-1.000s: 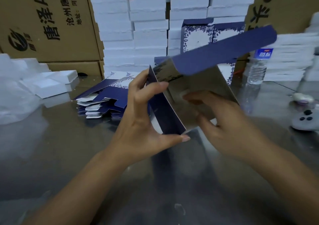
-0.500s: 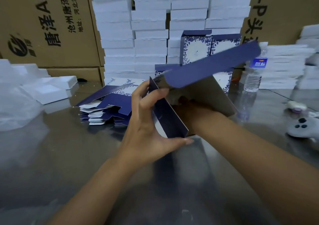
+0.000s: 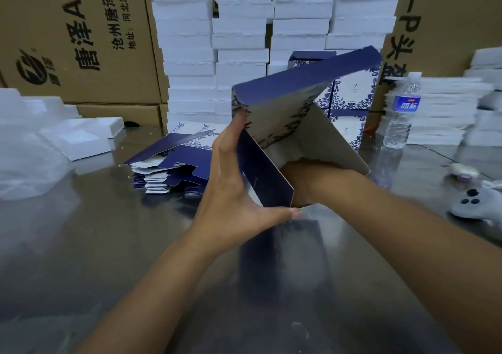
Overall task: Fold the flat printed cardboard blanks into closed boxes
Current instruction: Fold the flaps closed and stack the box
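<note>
Right hand [image 3: 301, 175] has pushed from the opening deep into the half-formed box [image 3: 285, 120], held above the surface [image 3: 81, 245]; its fingers are hidden, so its grip cannot be told. Left hand [image 3: 231, 190] braces the dark side panel, fingers straight, released. Probably seating the bottom flaps; lid flap open.
</note>
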`<state>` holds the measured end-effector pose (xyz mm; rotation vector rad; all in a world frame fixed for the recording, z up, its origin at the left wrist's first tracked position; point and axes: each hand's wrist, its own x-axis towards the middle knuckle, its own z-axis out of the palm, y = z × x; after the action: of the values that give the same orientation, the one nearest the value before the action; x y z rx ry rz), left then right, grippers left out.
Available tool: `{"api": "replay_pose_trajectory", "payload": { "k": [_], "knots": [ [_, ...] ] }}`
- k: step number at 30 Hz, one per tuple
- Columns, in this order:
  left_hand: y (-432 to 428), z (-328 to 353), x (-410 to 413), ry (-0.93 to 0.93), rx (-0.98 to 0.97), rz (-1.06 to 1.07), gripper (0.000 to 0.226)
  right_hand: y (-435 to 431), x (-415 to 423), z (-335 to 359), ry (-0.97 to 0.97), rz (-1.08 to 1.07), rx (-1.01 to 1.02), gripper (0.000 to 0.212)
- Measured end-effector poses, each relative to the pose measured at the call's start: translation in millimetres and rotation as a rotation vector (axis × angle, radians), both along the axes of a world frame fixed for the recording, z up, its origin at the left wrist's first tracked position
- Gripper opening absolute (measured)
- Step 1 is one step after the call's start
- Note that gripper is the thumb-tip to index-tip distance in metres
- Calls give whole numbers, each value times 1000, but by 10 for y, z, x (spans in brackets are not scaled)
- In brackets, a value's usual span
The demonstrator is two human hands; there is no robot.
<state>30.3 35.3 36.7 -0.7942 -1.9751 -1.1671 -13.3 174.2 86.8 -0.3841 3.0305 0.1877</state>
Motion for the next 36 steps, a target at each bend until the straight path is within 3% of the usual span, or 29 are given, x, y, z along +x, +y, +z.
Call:
{"api": "replay_pose_trajectory", "payload": {
  "k": [3, 8, 10, 13, 17, 19, 23, 27, 32, 36],
  "knots": [
    [1, -6, 12, -31, 27, -7, 129, 28, 113, 80, 171, 93, -154, 14],
    [-4, 18, 7, -83, 55, 51, 131, 77, 466, 61, 890, 356, -947, 21],
    [-6, 19, 9, -87, 61, 64, 129, 122, 569, -69, 1002, 480, -1054, 26],
    [-1, 12, 12, -93, 74, 63, 128, 201, 573, -388, 1059, 559, -906, 31],
    [7, 26, 22, -142, 71, 21, 119, 274, 478, -579, 1071, 448, -775, 36],
    [4, 24, 21, -107, 54, 27, 102, 283, 466, -583, 1108, 396, -806, 26],
    [-9, -7, -15, -49, 111, 56, 71, 257, 503, -572, 1057, 457, -984, 54],
    [7, -31, -38, -61, 165, 98, 66, 260, 502, -565, 1168, 350, -778, 31],
    [36, -66, -13, -127, 182, 75, 60, 241, 524, -553, 1205, 310, -671, 25],
    [54, -24, -6, -155, 111, 30, 22, 233, 524, -578, 1268, 349, -652, 22]
  ]
}}
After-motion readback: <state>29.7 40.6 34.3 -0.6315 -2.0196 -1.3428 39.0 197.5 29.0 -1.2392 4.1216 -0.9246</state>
